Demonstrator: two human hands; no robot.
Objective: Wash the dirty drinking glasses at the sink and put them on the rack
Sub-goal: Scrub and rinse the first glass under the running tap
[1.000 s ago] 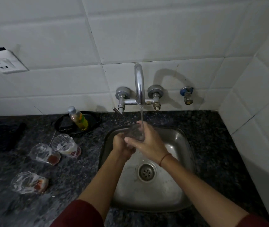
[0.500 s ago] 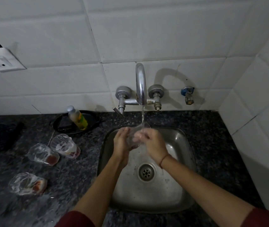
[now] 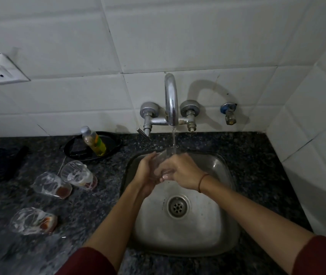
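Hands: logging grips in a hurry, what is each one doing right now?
Left hand: curled round the drinking glass.
Right hand: fingers curled on the same glass.

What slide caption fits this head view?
Left hand and right hand hold a glass under the running tap above the sink; three dirty glasses wait on the counter.

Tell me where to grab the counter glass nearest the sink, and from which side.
Take the nearest glass round its side wall, about mid-height, coming from the sink side. It seems to stand upright, the neighbouring glass stands close on its left, and the sink side is free. Its wall looks streaked, perhaps soapy, so wrap the fingers well round.
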